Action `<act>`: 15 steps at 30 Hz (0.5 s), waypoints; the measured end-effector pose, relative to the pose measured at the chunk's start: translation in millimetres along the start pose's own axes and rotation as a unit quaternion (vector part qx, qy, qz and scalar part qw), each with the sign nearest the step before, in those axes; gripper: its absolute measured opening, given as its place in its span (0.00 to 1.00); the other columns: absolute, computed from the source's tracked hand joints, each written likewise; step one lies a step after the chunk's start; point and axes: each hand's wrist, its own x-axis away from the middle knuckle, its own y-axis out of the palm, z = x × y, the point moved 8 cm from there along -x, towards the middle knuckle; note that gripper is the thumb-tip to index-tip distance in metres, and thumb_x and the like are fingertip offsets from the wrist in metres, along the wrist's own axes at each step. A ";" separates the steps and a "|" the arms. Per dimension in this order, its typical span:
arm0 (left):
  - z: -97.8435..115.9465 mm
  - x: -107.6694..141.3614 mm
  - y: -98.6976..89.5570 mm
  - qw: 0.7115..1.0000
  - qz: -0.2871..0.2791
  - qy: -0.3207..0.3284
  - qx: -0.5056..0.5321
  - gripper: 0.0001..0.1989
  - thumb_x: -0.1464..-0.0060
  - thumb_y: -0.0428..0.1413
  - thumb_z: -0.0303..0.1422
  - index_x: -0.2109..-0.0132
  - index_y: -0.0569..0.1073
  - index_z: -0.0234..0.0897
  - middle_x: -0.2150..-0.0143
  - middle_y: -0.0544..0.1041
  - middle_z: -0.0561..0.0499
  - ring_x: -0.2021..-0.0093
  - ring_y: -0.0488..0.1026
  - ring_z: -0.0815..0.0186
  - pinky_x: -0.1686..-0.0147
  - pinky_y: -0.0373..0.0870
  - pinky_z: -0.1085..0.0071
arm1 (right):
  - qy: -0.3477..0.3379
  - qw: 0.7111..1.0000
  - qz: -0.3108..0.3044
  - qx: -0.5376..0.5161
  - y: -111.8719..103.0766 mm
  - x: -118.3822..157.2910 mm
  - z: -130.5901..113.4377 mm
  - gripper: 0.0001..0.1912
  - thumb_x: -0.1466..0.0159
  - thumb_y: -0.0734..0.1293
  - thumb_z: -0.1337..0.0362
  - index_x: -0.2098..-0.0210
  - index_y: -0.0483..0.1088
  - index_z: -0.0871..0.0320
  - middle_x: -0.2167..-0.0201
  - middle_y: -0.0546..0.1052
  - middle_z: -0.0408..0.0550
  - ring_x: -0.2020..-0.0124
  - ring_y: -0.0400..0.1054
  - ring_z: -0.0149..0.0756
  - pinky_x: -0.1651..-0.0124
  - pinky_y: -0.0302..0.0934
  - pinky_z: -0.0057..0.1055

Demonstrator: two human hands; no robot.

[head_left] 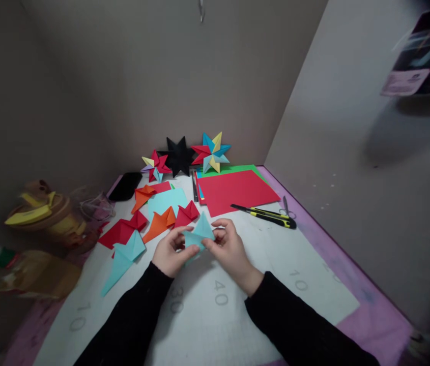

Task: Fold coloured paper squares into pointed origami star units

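Between my two hands is a light blue folded paper piece (201, 233), raised a little over the white mat, one point upward. My left hand (172, 251) pinches its left side, the thumb lying across the front. On the right edge, my right hand (231, 250) grips it with thumb and fingers. Another light blue folded piece (126, 256) lies left of my hands. Beside it are a red folded piece (121, 231), an orange one (159, 224) and a smaller red one (187, 214). A second orange piece (143, 196) rests farther back.
Folded paper stars, one black (178, 156) and one multicoloured (212, 152), lean on the back wall. Red paper sheets (239, 190), a utility knife (270, 217) and scissors (286, 207) lie right. A black phone (125, 186) and a brown pot-like object (35, 211) are left.
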 end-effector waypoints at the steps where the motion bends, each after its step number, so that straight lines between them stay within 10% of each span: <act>1: -1.8 0.2 -0.6 1.000 0.004 -0.012 0.015 0.20 0.62 0.64 0.36 0.61 0.71 0.33 0.72 0.78 0.49 0.72 0.73 0.65 0.70 0.65 0.71 | -0.003 1.000 -0.016 0.008 3.4 1.5 -0.8 0.17 0.45 0.67 0.67 0.59 0.57 0.54 0.77 0.71 0.37 0.75 0.67 0.30 0.72 0.59 0.27; 15: -4.0 1.9 -8.2 0.987 0.069 -0.053 0.133 0.13 0.66 0.66 0.35 0.71 0.75 0.32 0.77 0.78 0.53 0.77 0.72 0.70 0.74 0.67 0.76 | 0.067 0.993 -0.045 -0.081 1.7 -4.9 4.3 0.07 0.46 0.69 0.61 0.72 0.72 0.59 0.80 0.75 0.43 0.79 0.68 0.30 0.74 0.62 0.27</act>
